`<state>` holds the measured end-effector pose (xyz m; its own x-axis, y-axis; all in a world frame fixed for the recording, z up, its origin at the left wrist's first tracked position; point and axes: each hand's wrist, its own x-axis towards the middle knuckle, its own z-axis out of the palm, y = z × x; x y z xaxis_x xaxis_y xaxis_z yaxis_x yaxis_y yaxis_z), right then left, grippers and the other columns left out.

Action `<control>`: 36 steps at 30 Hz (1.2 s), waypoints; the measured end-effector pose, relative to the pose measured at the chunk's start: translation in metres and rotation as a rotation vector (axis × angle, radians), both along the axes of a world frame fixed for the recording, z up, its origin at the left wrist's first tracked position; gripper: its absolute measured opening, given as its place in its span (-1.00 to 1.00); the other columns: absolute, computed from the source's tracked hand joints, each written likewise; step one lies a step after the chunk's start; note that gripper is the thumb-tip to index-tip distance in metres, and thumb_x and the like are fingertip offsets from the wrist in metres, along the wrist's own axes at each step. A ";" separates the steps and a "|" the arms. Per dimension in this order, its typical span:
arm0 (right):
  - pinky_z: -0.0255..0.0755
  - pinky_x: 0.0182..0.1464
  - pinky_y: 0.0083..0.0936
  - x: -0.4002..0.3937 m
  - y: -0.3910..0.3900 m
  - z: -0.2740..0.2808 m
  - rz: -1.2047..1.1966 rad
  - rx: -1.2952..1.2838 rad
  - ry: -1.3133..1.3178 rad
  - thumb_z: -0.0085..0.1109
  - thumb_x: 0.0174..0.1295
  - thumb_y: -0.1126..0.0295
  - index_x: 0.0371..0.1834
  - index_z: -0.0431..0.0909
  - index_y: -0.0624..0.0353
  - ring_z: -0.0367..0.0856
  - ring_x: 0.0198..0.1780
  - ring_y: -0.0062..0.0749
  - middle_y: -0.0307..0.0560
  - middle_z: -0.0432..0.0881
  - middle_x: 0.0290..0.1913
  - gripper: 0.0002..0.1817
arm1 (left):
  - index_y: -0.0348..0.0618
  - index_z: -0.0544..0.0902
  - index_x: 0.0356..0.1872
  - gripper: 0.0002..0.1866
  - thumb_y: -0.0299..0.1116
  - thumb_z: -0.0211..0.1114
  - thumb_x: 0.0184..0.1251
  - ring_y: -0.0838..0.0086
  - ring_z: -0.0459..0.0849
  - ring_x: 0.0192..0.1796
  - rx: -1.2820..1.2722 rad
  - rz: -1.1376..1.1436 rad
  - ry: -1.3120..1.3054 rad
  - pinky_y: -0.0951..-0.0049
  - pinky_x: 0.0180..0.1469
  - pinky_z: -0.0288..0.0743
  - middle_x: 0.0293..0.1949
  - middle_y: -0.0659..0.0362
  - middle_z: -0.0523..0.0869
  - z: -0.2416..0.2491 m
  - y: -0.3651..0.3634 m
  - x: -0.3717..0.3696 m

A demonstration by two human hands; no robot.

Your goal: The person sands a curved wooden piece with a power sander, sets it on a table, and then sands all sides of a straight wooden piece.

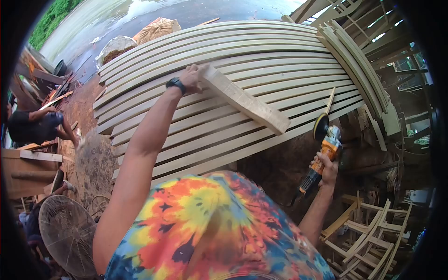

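Observation:
My left hand (192,79), with a dark watch on its wrist, is closed on the far end of a thick pale wooden block (247,101). The block lies slantwise across a row of long wooden slats (219,51). In my right hand (328,169) is an orange and black angle grinder (329,148), gripped round its body. Its round yellow-edged disc (321,127) stands near the slats' right front edge, apart from the block. A thin wooden strip (330,100) sticks up just behind the disc.
Curved boards (361,70) lie across the slats' right end. At lower left stands a large fan (66,233); another person (35,125) is at far left. Wooden frames (373,238) are stacked at lower right. Filled sacks (156,30) sit beyond the slats.

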<state>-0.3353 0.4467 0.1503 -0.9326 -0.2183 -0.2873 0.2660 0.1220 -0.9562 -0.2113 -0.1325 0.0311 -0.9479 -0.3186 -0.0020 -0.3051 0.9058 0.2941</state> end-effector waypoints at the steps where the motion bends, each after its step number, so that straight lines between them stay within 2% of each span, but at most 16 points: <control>1: 0.69 -0.38 -0.40 -0.003 -0.003 0.001 0.032 0.023 0.005 0.50 0.20 0.39 -0.03 0.61 0.33 0.74 -0.46 -0.37 -0.09 0.69 -0.36 -0.64 | 0.09 0.25 0.69 0.21 -0.22 0.74 -0.09 -0.07 0.44 0.45 0.005 -0.003 0.035 -0.01 0.58 0.36 0.41 -0.12 0.49 0.000 0.005 0.013; 3: 0.68 -0.37 -0.41 -0.012 -0.009 -0.001 0.057 0.028 0.011 0.50 0.20 0.39 -0.08 0.63 0.33 0.74 -0.45 -0.38 -0.10 0.70 -0.36 -0.67 | -0.01 0.41 0.40 -0.04 -0.26 0.73 -0.11 -0.10 0.40 0.46 0.076 0.050 0.138 -0.03 0.56 0.36 0.37 -0.11 0.46 -0.001 0.018 0.034; 5: 0.69 -0.35 -0.42 -0.025 -0.016 -0.001 0.145 0.067 -0.015 0.50 0.20 0.38 -0.13 0.64 0.31 0.73 -0.45 -0.39 -0.12 0.69 -0.38 -0.71 | -0.01 0.38 0.39 -0.07 -0.27 0.71 -0.07 -0.09 0.46 0.45 -0.012 -0.067 0.426 0.00 0.54 0.40 0.34 -0.11 0.51 -0.027 0.024 0.050; 6: 0.67 -0.35 -0.43 -0.030 -0.023 -0.001 0.167 0.068 -0.003 0.50 0.19 0.38 -0.15 0.65 0.30 0.73 -0.46 -0.41 -0.14 0.68 -0.41 -0.72 | -0.01 0.38 0.39 -0.07 -0.27 0.71 -0.07 -0.09 0.46 0.45 -0.008 -0.062 0.434 0.00 0.54 0.40 0.34 -0.11 0.51 -0.028 0.030 0.052; 8: 0.66 -0.36 -0.43 -0.042 -0.040 0.002 0.202 0.081 0.031 0.51 0.18 0.39 -0.16 0.65 0.30 0.72 -0.46 -0.41 -0.14 0.68 -0.42 -0.73 | -0.04 0.34 0.44 -0.01 -0.27 0.72 -0.06 -0.07 0.57 0.40 0.469 0.160 0.262 0.08 0.50 0.48 0.30 -0.13 0.58 -0.028 0.043 0.057; 13: 0.66 -0.39 -0.42 -0.090 -0.075 -0.004 0.370 0.166 0.091 0.48 0.23 0.33 -0.10 0.64 0.26 0.73 -0.47 -0.40 -0.15 0.69 -0.39 -0.71 | -0.30 0.44 0.37 -0.07 -0.24 0.71 -0.08 -0.09 0.68 0.21 0.405 0.212 0.467 0.11 0.34 0.57 0.16 -0.19 0.67 -0.013 0.091 0.074; 15: 0.64 -0.40 -0.42 -0.109 -0.088 -0.008 0.392 0.184 0.072 0.49 0.21 0.36 -0.13 0.64 0.24 0.71 -0.49 -0.41 -0.17 0.68 -0.41 -0.72 | -0.27 0.47 0.36 -0.08 -0.31 0.73 -0.11 0.22 0.70 0.07 0.519 0.262 0.354 0.31 0.25 0.59 0.11 -0.08 0.68 0.000 0.104 0.089; 17: 0.63 -0.40 -0.42 -0.121 -0.097 -0.012 0.448 0.214 0.047 0.50 0.20 0.37 -0.17 0.63 0.24 0.69 -0.50 -0.42 -0.19 0.65 -0.43 -0.74 | -0.27 0.47 0.37 -0.09 -0.34 0.70 -0.10 0.26 0.70 0.04 0.535 0.266 0.392 0.33 0.25 0.61 0.07 -0.01 0.70 -0.001 0.119 0.113; 19: 0.62 -0.40 -0.43 -0.124 -0.109 -0.011 0.469 0.252 0.067 0.52 0.18 0.36 -0.20 0.63 0.23 0.69 -0.50 -0.42 -0.21 0.63 -0.45 -0.73 | -0.27 0.43 0.44 -0.07 -0.39 0.63 -0.08 0.25 0.70 0.16 0.859 0.331 0.646 0.30 0.24 0.65 0.10 0.03 0.67 -0.011 0.131 0.140; 23: 0.61 -0.41 -0.42 -0.125 -0.137 -0.012 0.545 0.364 0.103 0.58 0.13 0.32 -0.23 0.64 0.22 0.69 -0.49 -0.41 -0.20 0.63 -0.44 -0.69 | -0.25 0.35 0.52 -0.05 -0.44 0.57 0.00 0.30 0.67 0.21 0.981 0.438 0.900 0.28 0.28 0.62 0.14 0.07 0.65 -0.010 0.155 0.175; 25: 0.62 -0.40 -0.42 -0.126 -0.152 -0.015 0.575 0.390 0.084 0.58 0.13 0.31 -0.22 0.65 0.25 0.70 -0.48 -0.41 -0.18 0.64 -0.42 -0.68 | -0.19 0.24 0.60 -0.02 -0.51 0.52 0.10 0.28 0.71 0.24 1.329 0.473 1.101 0.26 0.34 0.64 0.18 0.07 0.66 -0.024 0.158 0.181; 27: 0.63 -0.40 -0.42 -0.127 -0.165 -0.014 0.615 0.427 0.102 0.58 0.14 0.30 -0.19 0.65 0.28 0.69 -0.48 -0.41 -0.17 0.64 -0.41 -0.66 | -0.19 0.29 0.55 -0.14 -0.51 0.50 0.21 0.27 0.72 0.25 1.421 0.502 1.181 0.24 0.32 0.67 0.22 0.05 0.66 -0.034 0.164 0.177; 30: 0.63 -0.42 -0.42 -0.131 -0.183 -0.016 0.664 0.433 0.142 0.56 0.15 0.29 -0.21 0.65 0.29 0.69 -0.48 -0.42 -0.14 0.66 -0.41 -0.66 | -0.13 0.52 0.21 -0.66 -0.28 0.32 0.55 0.33 0.78 0.07 1.500 0.725 1.241 0.26 0.11 0.76 0.06 0.09 0.72 -0.029 0.168 0.167; 31: 0.63 -0.42 -0.42 -0.135 -0.187 -0.017 0.668 0.437 0.145 0.56 0.15 0.29 -0.21 0.65 0.29 0.69 -0.48 -0.42 -0.14 0.66 -0.41 -0.66 | -0.13 0.52 0.21 -0.66 -0.28 0.32 0.55 0.33 0.78 0.07 1.502 0.727 1.247 0.26 0.11 0.76 0.06 0.09 0.72 -0.020 0.167 0.164; 33: 0.62 -0.43 -0.43 -0.140 -0.195 -0.021 0.677 0.431 0.096 0.55 0.15 0.29 -0.22 0.65 0.29 0.68 -0.48 -0.43 -0.14 0.66 -0.41 -0.68 | -0.10 0.55 0.15 -0.75 -0.25 0.24 0.62 0.33 0.81 0.01 1.461 0.993 1.052 0.22 -0.04 0.83 0.04 0.09 0.73 -0.007 0.163 0.158; 36: 0.63 -0.45 -0.42 -0.140 -0.203 -0.023 0.688 0.406 0.079 0.53 0.16 0.31 -0.22 0.65 0.30 0.68 -0.48 -0.43 -0.15 0.66 -0.40 -0.69 | -0.14 0.55 0.18 -0.70 -0.21 0.23 0.62 0.31 0.83 -0.04 1.353 0.948 1.037 0.19 -0.13 0.86 0.02 0.07 0.74 -0.004 0.158 0.156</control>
